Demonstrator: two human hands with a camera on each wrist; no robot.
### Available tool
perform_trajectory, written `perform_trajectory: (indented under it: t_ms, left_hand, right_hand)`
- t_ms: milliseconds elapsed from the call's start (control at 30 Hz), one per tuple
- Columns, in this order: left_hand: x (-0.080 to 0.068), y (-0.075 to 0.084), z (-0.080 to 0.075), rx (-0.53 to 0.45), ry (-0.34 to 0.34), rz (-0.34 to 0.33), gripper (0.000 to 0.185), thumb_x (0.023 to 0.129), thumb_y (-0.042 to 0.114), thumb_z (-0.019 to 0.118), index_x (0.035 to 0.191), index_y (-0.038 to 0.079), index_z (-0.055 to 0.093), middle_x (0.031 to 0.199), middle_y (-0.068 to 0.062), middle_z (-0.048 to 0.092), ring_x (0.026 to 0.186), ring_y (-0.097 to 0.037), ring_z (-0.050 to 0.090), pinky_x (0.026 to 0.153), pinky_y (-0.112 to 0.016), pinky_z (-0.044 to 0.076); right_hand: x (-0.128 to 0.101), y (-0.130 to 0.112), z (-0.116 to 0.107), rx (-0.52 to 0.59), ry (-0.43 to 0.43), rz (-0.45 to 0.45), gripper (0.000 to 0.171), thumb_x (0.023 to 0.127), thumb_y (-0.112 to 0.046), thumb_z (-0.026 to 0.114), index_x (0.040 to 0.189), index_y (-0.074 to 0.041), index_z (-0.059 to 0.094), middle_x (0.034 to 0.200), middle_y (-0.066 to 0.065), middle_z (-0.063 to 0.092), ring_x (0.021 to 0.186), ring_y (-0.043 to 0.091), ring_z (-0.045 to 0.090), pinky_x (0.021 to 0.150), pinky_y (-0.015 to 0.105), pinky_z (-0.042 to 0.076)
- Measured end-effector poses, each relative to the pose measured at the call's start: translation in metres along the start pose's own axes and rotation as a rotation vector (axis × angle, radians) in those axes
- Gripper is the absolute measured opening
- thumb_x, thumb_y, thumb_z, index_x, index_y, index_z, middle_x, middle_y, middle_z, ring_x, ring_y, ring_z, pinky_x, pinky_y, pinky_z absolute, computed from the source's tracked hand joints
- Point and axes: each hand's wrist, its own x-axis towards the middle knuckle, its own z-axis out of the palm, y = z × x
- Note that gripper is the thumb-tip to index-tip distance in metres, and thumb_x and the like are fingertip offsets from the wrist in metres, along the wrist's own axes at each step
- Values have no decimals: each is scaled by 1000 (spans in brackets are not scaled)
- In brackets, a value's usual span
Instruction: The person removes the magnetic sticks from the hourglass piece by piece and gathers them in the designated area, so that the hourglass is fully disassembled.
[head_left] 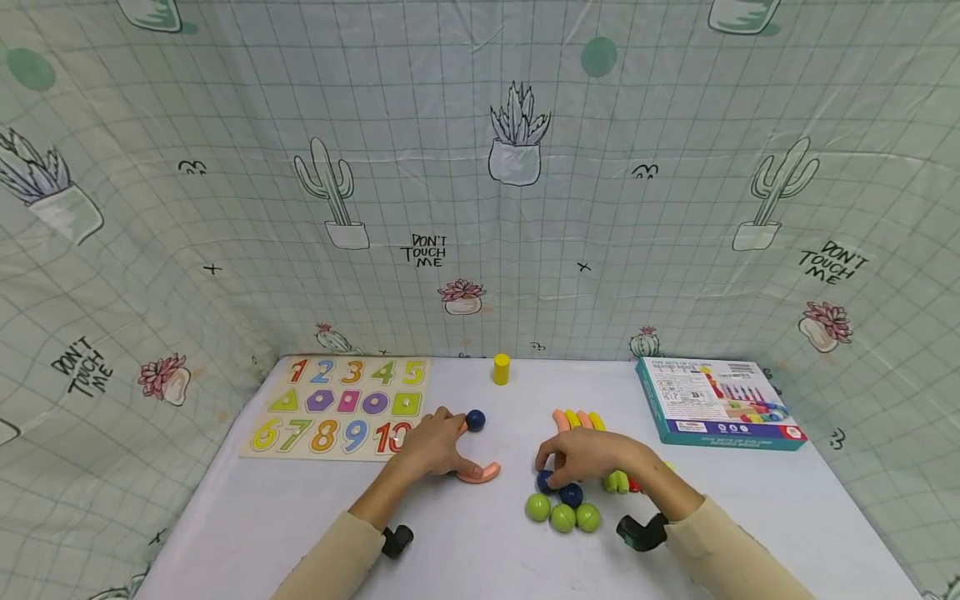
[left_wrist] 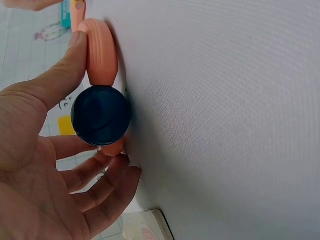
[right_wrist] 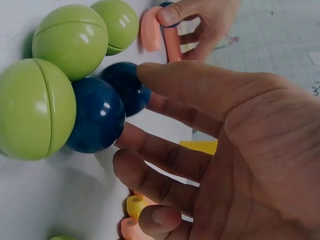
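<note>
My left hand point(head_left: 435, 443) is spread over two orange curved pieces. Its thumb presses the nearer piece point(left_wrist: 102, 52), and the fingertips hold the farther piece point(left_wrist: 114, 147), partly hidden behind a dark blue ball point(left_wrist: 101, 116). Between thumb and index finger, my right hand point(head_left: 588, 454) pinches another dark blue ball point(right_wrist: 131, 89) low at the table. A third dark blue ball point(right_wrist: 97, 115) touches it. Three grooved green balls point(head_left: 562, 517) lie just in front of these.
Behind the right hand lie orange and yellow curved pieces point(head_left: 583, 420); green pieces point(head_left: 617, 482) and red ones are partly covered by that arm. A number-and-shape board point(head_left: 337, 408) lies left, a yellow cylinder point(head_left: 501, 369) stands at the back, and a box point(head_left: 720, 404) sits right.
</note>
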Motion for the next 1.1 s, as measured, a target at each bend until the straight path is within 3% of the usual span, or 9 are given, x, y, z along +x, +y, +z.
perform_trajectory:
  t_ms: [300,533,867,1000,1100]
  left_hand:
    - [2,-2,1,12,-7,11,97,67,54,90,144,7,53,134,-16,57,115,-34,57,94,-51,50]
    - [2,-4,-3,-17,-29,49,92,67,48,92,142,11,55,134,-13,58,118,-33,57,97,-51,48]
    - [2,-4,-9,-81,-83,77,80,72,39,91,142,17,57,130,-12,58,112,-29,55,94,-50,48]
    - [3,-6,-10,-74,-48,105,68,80,36,86,139,13,61,121,-12,62,97,-24,57,81,-41,49]
    - [4,-8,-9,-102,-2,75,52,85,27,82,132,13,65,108,-10,64,82,-20,54,68,-34,44]
  right_hand:
    - [-5,2,-4,31,-10,-17,25,91,-25,74,115,-22,71,93,-9,65,82,12,59,75,33,49]
    - [1,-1,-7,42,88,-58,25,94,-25,69,118,-17,70,94,-7,68,81,12,60,74,34,49]
    - [24,-26,-3,-68,188,-123,23,96,-25,68,117,-16,71,95,-6,69,79,8,59,73,30,50]
    - [33,-40,8,-90,157,-165,23,95,-25,69,116,-16,71,93,-8,68,80,7,59,74,26,50]
    - [38,-48,16,-138,151,-184,26,93,-27,71,118,-19,72,96,-9,67,83,5,58,74,26,50]
